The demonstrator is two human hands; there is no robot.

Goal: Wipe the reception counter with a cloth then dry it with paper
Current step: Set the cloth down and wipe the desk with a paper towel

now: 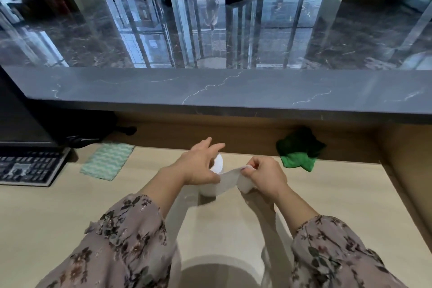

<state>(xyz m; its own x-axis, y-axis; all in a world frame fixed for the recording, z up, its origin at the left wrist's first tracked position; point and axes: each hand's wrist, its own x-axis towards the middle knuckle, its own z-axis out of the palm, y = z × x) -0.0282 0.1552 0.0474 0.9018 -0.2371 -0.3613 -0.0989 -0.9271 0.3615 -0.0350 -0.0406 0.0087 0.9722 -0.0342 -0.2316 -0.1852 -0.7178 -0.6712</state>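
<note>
The person stands behind a pale wooden lower worktop (327, 196), with both hands held close together over a white paper roll (209, 190) that stands upright near the middle of it. The left hand (201, 167) lies over the top of the roll, its fingers stretched out and spread toward the far side. Its thumb seems to press against the paper, though the blur there makes the contact hard to read. The right hand (265, 176) is just to the right of the roll, fingers curled, pinching the end of a loose strip (230, 179) that runs taut from the roll to the fingertips. Both forearms wear sleeves (131, 236) of greyish fabric with a dark flower print. A crumpled dark green cloth (298, 153) lies at the back right of the lower worktop, against the wooden upstand and partly in its shadow, well apart from the hands. A flat, pale green cloth with a wavy stripe (106, 161) lies to the left, just beside a black keyboard (28, 167) at the left edge. Above and behind all this runs the raised stone worktop (140, 86), a long grey slab with thin white veins. Beyond it a glossy dark marble floor (257, 37) reflects glass doors at the far end of the lobby.
</note>
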